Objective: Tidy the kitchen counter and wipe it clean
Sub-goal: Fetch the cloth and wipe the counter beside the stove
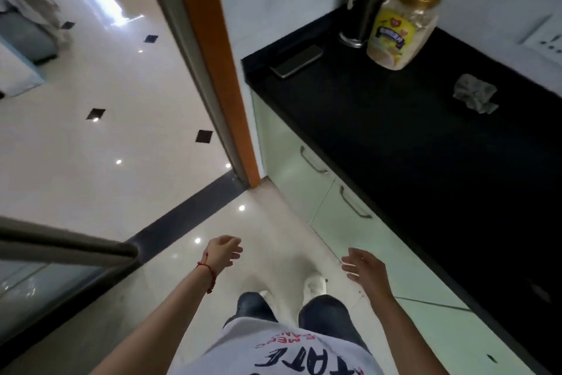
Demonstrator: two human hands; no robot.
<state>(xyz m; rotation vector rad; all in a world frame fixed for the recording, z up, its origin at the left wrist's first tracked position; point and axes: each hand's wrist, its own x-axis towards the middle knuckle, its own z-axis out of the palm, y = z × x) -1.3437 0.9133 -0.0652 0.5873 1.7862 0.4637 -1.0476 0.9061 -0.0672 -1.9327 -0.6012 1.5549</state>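
A black kitchen counter (pixel 410 146) runs along the right. On it lie a crumpled grey cloth (pixel 476 96), a dark phone (pixel 297 61) near the left end, a clear plastic jar (pixel 401 22) with a gold lid and yellow label, and a metal utensil holder (pixel 363 10) in the far corner. My left hand (pixel 223 253) hangs over the floor with loosely curled fingers and holds nothing. My right hand (pixel 365 268) is beside the cabinet fronts, fingers spread and empty. Both hands are well below and short of the counter top.
Pale green cabinet doors with metal handles (pixel 354 201) sit under the counter. An orange door frame (pixel 213 64) stands at the counter's left end. A glass sliding door (pixel 60 268) is at lower left. A wall socket (pixel 547 37) is at the far right.
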